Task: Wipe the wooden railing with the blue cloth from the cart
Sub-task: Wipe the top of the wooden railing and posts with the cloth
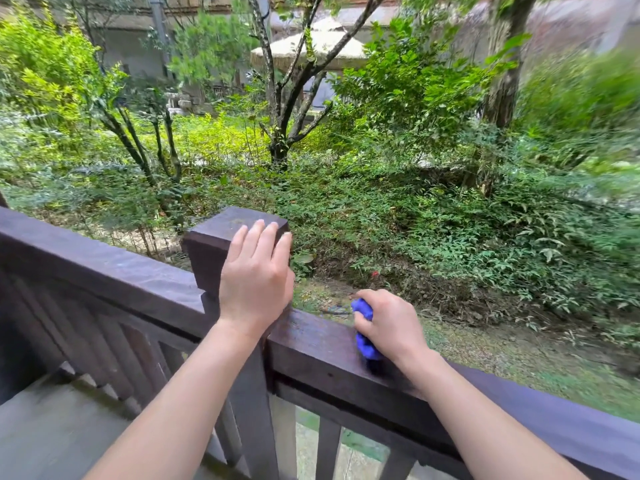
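Left hand [255,278] rests on the post [214,244]; right of it, cloth [363,337] lies on the railing [318,344].

blue cloth on dark rail
cloth [364,336] bunched, pressed on the rail [322,344] top, at 4 o'clock from the post [221,244].

No text, label, brand, number or sign can be read anywhere in the view.
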The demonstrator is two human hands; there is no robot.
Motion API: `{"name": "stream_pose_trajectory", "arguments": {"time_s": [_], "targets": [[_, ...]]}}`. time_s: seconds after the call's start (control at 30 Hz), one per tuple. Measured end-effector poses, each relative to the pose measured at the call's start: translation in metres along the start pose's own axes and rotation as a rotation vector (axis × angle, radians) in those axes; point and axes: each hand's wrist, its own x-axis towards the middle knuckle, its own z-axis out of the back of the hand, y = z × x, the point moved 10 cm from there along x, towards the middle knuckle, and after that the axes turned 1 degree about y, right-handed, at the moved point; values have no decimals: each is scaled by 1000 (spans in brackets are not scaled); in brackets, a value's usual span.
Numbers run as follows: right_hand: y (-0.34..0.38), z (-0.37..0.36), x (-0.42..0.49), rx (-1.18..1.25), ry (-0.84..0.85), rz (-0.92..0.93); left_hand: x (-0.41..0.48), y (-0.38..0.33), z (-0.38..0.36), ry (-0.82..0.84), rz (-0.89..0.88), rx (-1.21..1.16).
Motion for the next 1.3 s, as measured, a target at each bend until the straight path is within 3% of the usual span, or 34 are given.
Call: {"name": "stream_pose_trajectory", "arguments": {"time_s": [0.13,0.33,0.5,0.83,1.3], "targets": [[-10,26,-6,37,-53,-54,-15,-46,-6,68,-119,-182],[-29,58,-24,29,-111,-129,-32,-68,-44,377,-34,-322],[-50,77,-49,16,-134,-188,-38,-99,-59,532,-14,-377],[-118,133,-127,-30,-204,-297,-29,-216,-46,604,-113,-485],[-258,226,-303,-51,-250,-530,-47,-443,19,671,-276,-672]]}}
